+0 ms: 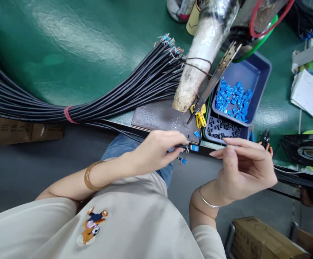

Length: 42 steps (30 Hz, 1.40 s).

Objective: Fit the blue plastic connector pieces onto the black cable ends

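My left hand (159, 149) is closed around a black cable whose stripped end carries a blue connector (194, 148). A second blue connector (183, 160) on a cable end hangs just below those fingers. To the right, my right hand (242, 165) pinches a thin wire (220, 129) between thumb and fingers; the strand runs upward past the trays. Above and between the hands, a soldering iron (207, 88) points down toward the brown work board (156, 117). A loose blue connector (196, 133) lies on the board, beside a yellow clip (199, 117).
A bundle of black cables (97, 104), tied with a red band (69, 114), curves across the green table (72, 43). A foil-wrapped white tube (196, 68) hangs over the board. Trays hold blue connectors (233, 100) and small black parts (223, 129). Cardboard boxes (264, 237) stand below.
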Tool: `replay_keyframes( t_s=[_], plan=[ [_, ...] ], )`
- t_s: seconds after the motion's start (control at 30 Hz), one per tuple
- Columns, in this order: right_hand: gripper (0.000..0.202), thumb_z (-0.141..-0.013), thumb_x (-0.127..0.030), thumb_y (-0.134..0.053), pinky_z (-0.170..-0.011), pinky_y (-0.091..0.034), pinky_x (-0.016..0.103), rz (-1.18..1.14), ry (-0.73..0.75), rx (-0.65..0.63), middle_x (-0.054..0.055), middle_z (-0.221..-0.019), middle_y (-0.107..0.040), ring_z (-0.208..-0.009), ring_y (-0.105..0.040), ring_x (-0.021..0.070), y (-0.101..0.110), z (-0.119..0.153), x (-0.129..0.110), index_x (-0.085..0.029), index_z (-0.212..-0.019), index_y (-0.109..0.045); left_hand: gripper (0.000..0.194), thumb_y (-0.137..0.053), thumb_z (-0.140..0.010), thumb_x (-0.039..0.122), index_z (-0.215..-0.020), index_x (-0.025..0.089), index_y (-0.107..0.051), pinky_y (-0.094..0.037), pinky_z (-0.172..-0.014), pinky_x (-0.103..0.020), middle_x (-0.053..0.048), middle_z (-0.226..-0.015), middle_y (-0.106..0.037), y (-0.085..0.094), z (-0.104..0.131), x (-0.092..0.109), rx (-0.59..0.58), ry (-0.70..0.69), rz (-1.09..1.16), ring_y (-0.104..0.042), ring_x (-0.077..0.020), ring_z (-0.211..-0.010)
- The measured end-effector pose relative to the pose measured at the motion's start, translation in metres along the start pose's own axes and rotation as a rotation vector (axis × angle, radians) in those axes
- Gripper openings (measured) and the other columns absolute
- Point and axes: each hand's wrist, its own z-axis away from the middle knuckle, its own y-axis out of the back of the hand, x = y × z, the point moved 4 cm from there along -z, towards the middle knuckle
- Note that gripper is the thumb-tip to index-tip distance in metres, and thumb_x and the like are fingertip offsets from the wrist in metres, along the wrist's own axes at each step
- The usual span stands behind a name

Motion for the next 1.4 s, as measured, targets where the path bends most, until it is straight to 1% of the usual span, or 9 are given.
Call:
replay_keyframes(
  t_s=[0.13, 0.2, 0.33, 0.53, 0.73, 0.87, 0.97, 1.2, 1.4],
  plan=[
    [0.008, -0.079, -0.02, -0.072, -0.036, -0.044, 0.027, -0.108, 0.019, 0.055, 0.001, -0.077, -0.074, -0.046, -0.062, 0.0135, -0.002, 0.005, 0.006, -0.02, -0.081, -0.064, 0.019, -0.052, -0.091, 0.011, -0.079, 0.012, -0.067, -0.044, -0.062, -0.025, -0.007, -0.073, -0.07, -0.011, 0.012, 0.004, -0.468, -0.137, -0.016, -0.063, -0.0146, -0.067],
    [0.008, -0.078, -0.023, -0.072, -0.045, -0.051, 0.032, -0.062, 0.125, 0.096, 0.003, -0.081, -0.077, -0.058, -0.07, 0.0189, -0.002, 0.008, 0.008, -0.021, -0.084, -0.068, 0.013, -0.058, -0.089, 0.015, -0.081, 0.012, -0.067, -0.046, -0.06, -0.023, -0.005, -0.07, -0.07, -0.004, 0.015, 0.003, -0.519, -0.073, 0.249, -0.063, -0.0123, -0.062],
    [0.021, -0.079, -0.04, -0.072, -0.061, -0.057, 0.038, 0.05, 0.511, 0.339, 0.0, -0.091, -0.078, -0.077, -0.074, 0.0223, 0.011, 0.024, -0.001, -0.029, -0.096, -0.075, 0.012, -0.064, -0.088, 0.024, -0.088, 0.012, -0.066, -0.052, -0.061, -0.022, -0.005, -0.074, -0.071, 0.021, 0.019, 0.001, -0.122, 0.1, 0.657, -0.065, -0.0112, -0.063],
    [0.035, -0.085, -0.027, -0.064, -0.08, -0.06, 0.04, 0.045, 0.328, -0.641, 0.007, -0.115, -0.072, -0.102, -0.071, 0.0251, -0.051, 0.062, -0.023, -0.026, -0.12, -0.063, 0.009, -0.066, -0.085, 0.015, -0.092, 0.016, -0.072, -0.056, -0.078, -0.029, -0.009, -0.084, -0.076, 0.05, 0.038, 0.027, 0.169, -0.199, 0.459, -0.069, -0.0157, -0.079],
    [0.036, -0.099, -0.027, -0.04, -0.121, -0.032, 0.053, -0.045, 0.489, -0.805, 0.011, -0.147, -0.052, -0.147, -0.037, 0.025, -0.16, 0.063, -0.052, -0.022, -0.132, -0.053, 0.034, -0.074, -0.08, 0.037, -0.107, 0.018, -0.07, -0.045, -0.104, -0.047, -0.012, -0.113, -0.072, 0.114, 0.086, 0.004, 0.531, -0.094, -0.352, -0.061, -0.0286, -0.118],
    [0.032, -0.099, -0.028, -0.038, -0.124, -0.018, 0.06, 0.034, 0.46, -0.807, 0.01, -0.144, -0.055, -0.146, -0.037, 0.0266, -0.216, 0.043, -0.059, -0.02, -0.12, -0.061, 0.071, -0.074, -0.076, 0.051, -0.126, 0.004, -0.057, -0.05, -0.094, -0.045, -0.021, -0.115, -0.068, 0.137, 0.1, -0.039, 0.244, 0.096, -0.777, -0.063, -0.032, -0.104],
    [0.032, -0.099, -0.027, -0.036, -0.125, -0.02, 0.054, 0.054, 0.436, -0.76, 0.007, -0.106, -0.072, -0.122, -0.06, 0.022, -0.238, 0.034, -0.061, -0.019, -0.089, -0.065, 0.048, -0.071, -0.081, 0.026, -0.119, 0.001, -0.056, -0.05, -0.086, -0.042, -0.019, -0.104, -0.067, 0.138, 0.092, -0.054, 0.013, 0.178, -1.032, -0.063, -0.0328, -0.098],
    [0.036, -0.098, -0.026, -0.034, -0.112, -0.037, 0.048, 0.13, 0.38, -0.708, 0.004, -0.074, -0.061, -0.088, -0.058, 0.019, -0.249, 0.028, -0.055, -0.021, -0.069, -0.054, 0.015, -0.062, -0.084, 0.017, -0.095, 0.011, -0.056, -0.043, -0.067, -0.033, -0.012, -0.082, -0.067, 0.148, 0.078, -0.052, -0.281, 0.131, -1.207, -0.066, -0.0266, -0.077],
    [0.037, -0.099, -0.028, -0.034, -0.111, -0.036, 0.046, 0.12, 0.361, -0.729, 0.002, -0.074, -0.058, -0.087, -0.056, 0.0175, -0.248, 0.026, -0.054, -0.021, -0.068, -0.052, 0.008, -0.057, -0.089, 0.025, -0.09, 0.017, -0.061, -0.042, -0.066, -0.037, -0.007, -0.078, -0.064, 0.203, 0.108, -0.07, -0.308, -0.056, -1.31, -0.058, -0.0231, -0.075]
  ],
)
